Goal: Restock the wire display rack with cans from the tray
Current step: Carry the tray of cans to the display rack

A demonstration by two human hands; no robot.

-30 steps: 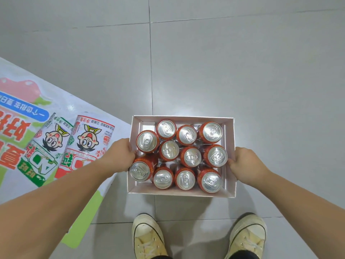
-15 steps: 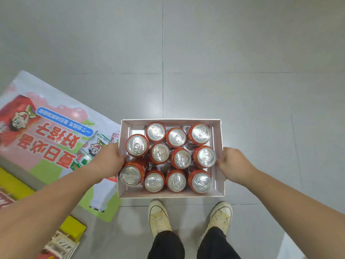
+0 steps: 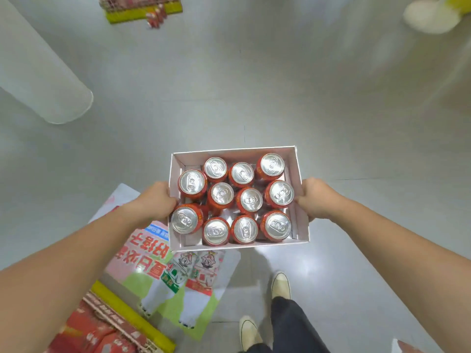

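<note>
Red packaged goods [image 3: 102, 335] with a yellow edge sit at the lower left on the floor [image 3: 280, 85], and beside them lies a printed poster [image 3: 163, 273] with cartoon figures and red characters. Above the poster, the left hand [image 3: 155, 201] is clamped on the left wall of a white cardboard tray [image 3: 300, 220], which is held in the air over the floor. Inside the tray stand eleven upright red cans [image 3: 249, 200] with silver tops, packed in three rows, with a gap at the far left corner. The right hand [image 3: 317, 198] grips the tray's right wall, fingers curled under its edge. Below, two pale shoes [image 3: 280, 285] and dark trousers show.
</note>
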